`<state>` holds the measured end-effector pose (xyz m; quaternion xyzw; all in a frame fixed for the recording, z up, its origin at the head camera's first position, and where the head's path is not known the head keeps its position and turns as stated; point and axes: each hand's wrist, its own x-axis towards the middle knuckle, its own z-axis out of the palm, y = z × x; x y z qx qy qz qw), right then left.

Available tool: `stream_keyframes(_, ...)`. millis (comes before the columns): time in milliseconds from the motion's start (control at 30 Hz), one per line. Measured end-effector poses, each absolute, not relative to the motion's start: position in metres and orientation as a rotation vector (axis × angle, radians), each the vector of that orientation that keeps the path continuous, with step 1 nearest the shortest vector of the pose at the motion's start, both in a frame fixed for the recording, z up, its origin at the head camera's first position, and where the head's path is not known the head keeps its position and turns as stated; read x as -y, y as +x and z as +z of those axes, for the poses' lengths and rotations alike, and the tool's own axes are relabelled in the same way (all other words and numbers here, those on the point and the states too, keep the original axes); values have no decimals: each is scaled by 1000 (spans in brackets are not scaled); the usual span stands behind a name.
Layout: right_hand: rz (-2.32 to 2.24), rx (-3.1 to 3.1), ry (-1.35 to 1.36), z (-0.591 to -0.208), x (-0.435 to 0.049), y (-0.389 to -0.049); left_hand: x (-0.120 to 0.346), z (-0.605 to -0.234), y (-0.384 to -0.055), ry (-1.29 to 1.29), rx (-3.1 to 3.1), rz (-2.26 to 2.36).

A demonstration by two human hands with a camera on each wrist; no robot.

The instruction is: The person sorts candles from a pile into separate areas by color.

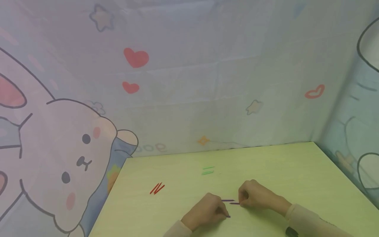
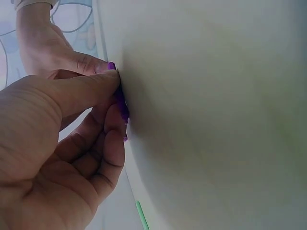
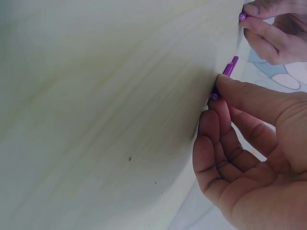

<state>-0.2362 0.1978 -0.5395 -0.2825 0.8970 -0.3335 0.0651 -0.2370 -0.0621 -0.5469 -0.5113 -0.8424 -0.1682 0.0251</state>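
My left hand [image 1: 209,208] pinches a short thin purple stick between thumb and fingertips, low over the table. Only the end of that stick [image 1: 228,216] pokes out in the head view; the fingers cover the rest. Across from it, my right hand [image 1: 257,195] holds a second purple stick [image 1: 235,203] by its right end, thumb against fingertips. A third purple stick [image 1: 227,200] lies on the table just behind, nearly parallel, its left end close to the left hand. The right wrist view shows the round end of the left hand's stick [image 3: 242,17].
Several red sticks [image 1: 157,188] lie slanted on the table [image 1: 284,164] at the left. Green sticks [image 1: 208,170] lie in a small group farther back. A printed cloth [image 1: 189,108] hangs behind the table and along both sides. A dark object [image 1: 291,231] shows by the right sleeve.
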Motion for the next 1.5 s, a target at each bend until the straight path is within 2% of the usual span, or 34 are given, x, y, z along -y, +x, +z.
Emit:
stream_keyframes(767, -967, -2760, -893, -537, -199, -240, 62, -543, -239, -1559, 2628, -508)
stream_keyframes(1000, -950, -2863, -886, -517, -214, -254, 62, -542, -236, -1541, 2629, -462)
stream_keyframes(1233, -1002, -2975, -666, -495, -237, -266, 62, -543, -235, -1532, 2668, -502)
stream_keyframes(1500, -946, -3075, -341, -498, -262, -275, 62, -546, -235, -1512, 2722, -549)
